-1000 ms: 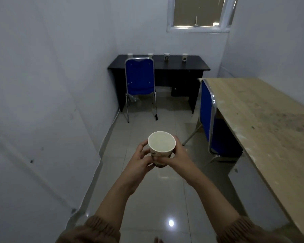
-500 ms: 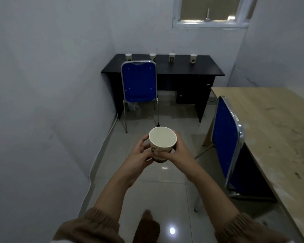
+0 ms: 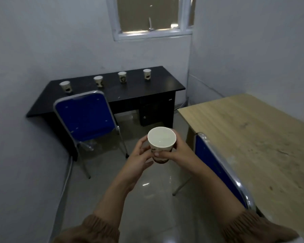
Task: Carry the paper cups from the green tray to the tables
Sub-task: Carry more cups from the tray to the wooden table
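Delivered: four cups on black desk. In transit: we hold one paper cup, left hand and right hand gripping. Wooden table: none yet.

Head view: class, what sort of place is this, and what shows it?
Probably a small, plain office or study room: a black desk under a window, a light wooden table by the right wall, and a blue metal-framed chair at the desk.
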